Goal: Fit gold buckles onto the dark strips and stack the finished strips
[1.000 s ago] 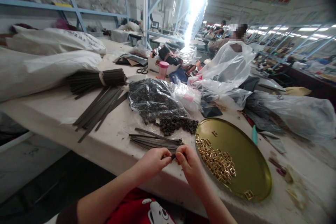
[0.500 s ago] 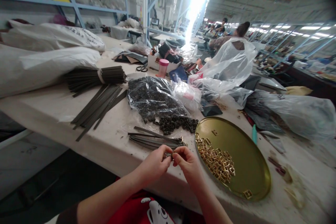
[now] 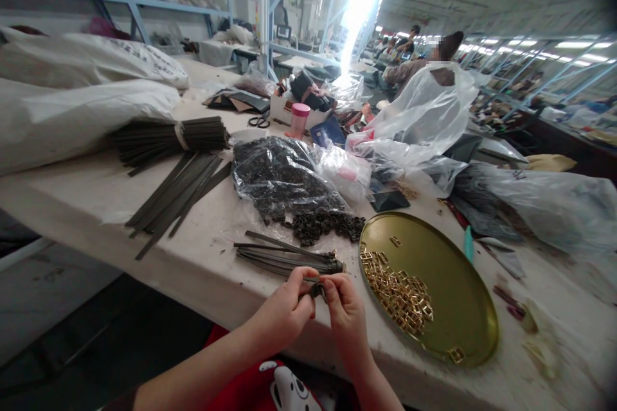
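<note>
My left hand (image 3: 288,309) is closed in a pinch on a thin dark strap (image 3: 316,291), of which only a short piece shows between the fingers. Fingertips of my right hand (image 3: 345,308) close on the same strap from the other side; its finer detail is hidden. Just beyond the hands lie several dark straps (image 3: 277,261) with gold buckles at their right ends. To the right, a round gold tray (image 3: 456,282) holds a heap of small gold buckles (image 3: 398,292). Small black loops (image 3: 321,228) spill from a clear plastic bag (image 3: 284,173) farther back.
More dark straps (image 3: 178,196) lie loose at left, below a tied bundle (image 3: 202,133). White sacks (image 3: 87,112) fill the left back. Scissors (image 3: 259,121), a pink-lidded jar (image 3: 299,119) and a turquoise tool (image 3: 468,244) are on the table. A person (image 3: 405,74) sits beyond clear plastic.
My hands have turned and the right wrist has dropped lower. More of the dark strap now shows between the fingers. The things on the table look unmoved.
</note>
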`<state>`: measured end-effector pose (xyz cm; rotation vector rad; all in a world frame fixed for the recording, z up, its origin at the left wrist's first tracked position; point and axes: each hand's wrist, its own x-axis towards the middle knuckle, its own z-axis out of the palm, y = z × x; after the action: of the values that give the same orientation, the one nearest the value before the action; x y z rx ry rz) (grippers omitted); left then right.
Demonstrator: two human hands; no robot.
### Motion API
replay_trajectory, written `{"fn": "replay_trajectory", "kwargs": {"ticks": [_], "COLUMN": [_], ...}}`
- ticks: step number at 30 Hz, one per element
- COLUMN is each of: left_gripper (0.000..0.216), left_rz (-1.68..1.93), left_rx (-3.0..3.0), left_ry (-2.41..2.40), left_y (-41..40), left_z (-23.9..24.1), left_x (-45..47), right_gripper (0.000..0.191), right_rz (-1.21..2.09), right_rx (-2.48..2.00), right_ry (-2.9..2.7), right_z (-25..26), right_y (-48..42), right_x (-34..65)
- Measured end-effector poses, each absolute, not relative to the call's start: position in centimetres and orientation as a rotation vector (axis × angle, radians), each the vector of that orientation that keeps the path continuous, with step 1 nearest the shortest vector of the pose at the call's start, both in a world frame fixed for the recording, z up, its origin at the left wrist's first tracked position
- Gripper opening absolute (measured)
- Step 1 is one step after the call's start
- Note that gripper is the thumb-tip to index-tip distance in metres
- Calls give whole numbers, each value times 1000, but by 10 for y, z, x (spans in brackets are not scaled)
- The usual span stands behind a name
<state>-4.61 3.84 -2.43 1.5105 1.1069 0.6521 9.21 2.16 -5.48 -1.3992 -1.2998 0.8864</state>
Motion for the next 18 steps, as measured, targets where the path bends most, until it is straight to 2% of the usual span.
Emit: {"fn": "replay_trajectory", "kwargs": {"ticks": [1, 4, 6, 8, 13, 18], "left_gripper": [33, 37, 43, 52, 68, 58], "left_rz": [654, 647, 616, 587, 524, 415], "left_rx": [1531, 1540, 1534, 1548, 1584, 1608], "left_ry": [1091, 1028, 984, 976, 970, 1085], "left_y": [38, 35, 34, 33, 28, 29], "left_z": [-23, -20, -20, -23, -29, -25], "left_x": [-47, -50, -52, -53, -54, -54], "right_gripper": [24, 38, 39, 38, 35, 29], "right_rz": [934, 1252, 1471, 1546, 1249, 922], "right_rx": [-1411, -1374, -1298, -1247, -1318, -1407], "right_ry": [-1247, -1107, -1041, -984, -1103, -1238], "right_z": [-56, -59, -62, -66, -78, -73], "right_y": [22, 22, 18, 13, -3, -4], "right_x": [93, 93, 91, 87, 77, 80]}}
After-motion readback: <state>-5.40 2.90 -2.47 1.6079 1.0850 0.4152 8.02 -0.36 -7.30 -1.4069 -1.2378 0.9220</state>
